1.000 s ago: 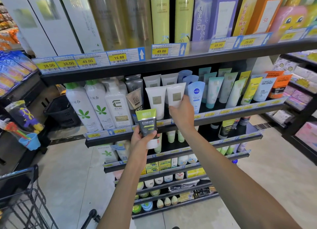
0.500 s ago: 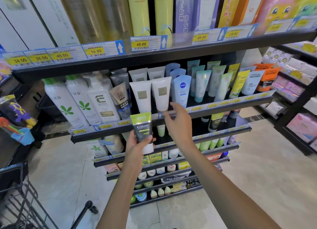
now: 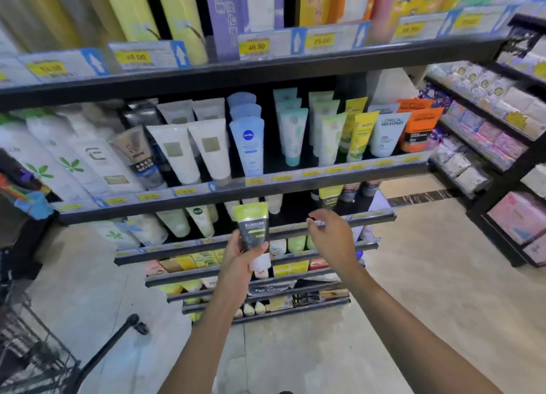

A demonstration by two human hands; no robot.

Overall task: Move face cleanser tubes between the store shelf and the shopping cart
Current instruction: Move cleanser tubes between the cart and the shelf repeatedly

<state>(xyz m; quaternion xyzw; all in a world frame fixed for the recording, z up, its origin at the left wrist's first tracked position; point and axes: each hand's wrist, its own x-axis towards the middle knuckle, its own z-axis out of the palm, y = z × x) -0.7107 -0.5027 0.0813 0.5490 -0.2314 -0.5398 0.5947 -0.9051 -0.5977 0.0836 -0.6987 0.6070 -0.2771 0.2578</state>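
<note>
My left hand (image 3: 240,256) grips a green and dark grey cleanser tube (image 3: 253,227) marked MEN, cap down, in front of the lower shelves. My right hand (image 3: 332,236) hovers beside it at the third shelf's rail, fingers loosely spread and holding nothing. Two white cleanser tubes (image 3: 192,153) stand on the middle shelf (image 3: 266,187) next to a blue Nivea tube (image 3: 248,145). More green tubes (image 3: 329,197) of the same kind stand on the shelf below. The black wire shopping cart (image 3: 35,355) is at the lower left.
White pump bottles (image 3: 74,163) fill the shelf's left part. Tall yellow cans and boxes stand on the top shelf (image 3: 266,65). Another rack (image 3: 502,163) with packets stands at the right. Beige floor lies below and to the right.
My right hand has left the white tube on the middle shelf and dropped to the lower shelf's rail. My left hand keeps the green tube. The view has shifted down and right.
</note>
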